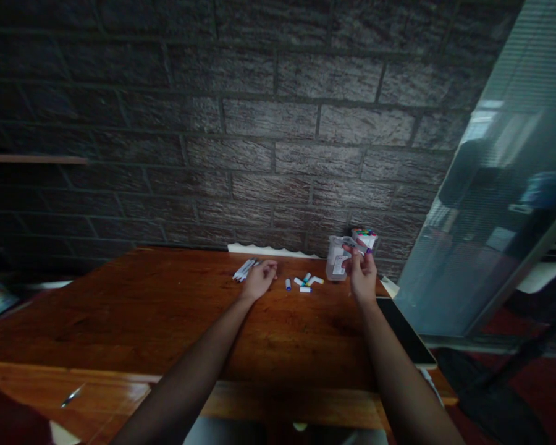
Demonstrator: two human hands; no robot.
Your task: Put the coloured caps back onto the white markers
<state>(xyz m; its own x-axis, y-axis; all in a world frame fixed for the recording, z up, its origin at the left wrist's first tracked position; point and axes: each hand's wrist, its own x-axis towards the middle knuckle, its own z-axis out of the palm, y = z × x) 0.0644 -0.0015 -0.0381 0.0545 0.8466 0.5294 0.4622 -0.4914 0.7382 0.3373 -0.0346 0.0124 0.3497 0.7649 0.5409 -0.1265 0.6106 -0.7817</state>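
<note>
My right hand is raised in front of a clear plastic container, its fingers closed around a marker with a purple end. Most of the marker is hidden by the fingers. My left hand lies on the table with its fingers loosely curled and slightly apart, apparently holding nothing. Beside it, on the left, several slim white markers lie together. Between my hands are several short white marker caps with coloured ends; one blue-ended cap stands apart from the others.
Behind the clear container stands a white-looking box of markers with many-coloured ends. A dark flat tablet-like device lies along the right edge of the wooden table. A brick wall closes the back; glass stands at right.
</note>
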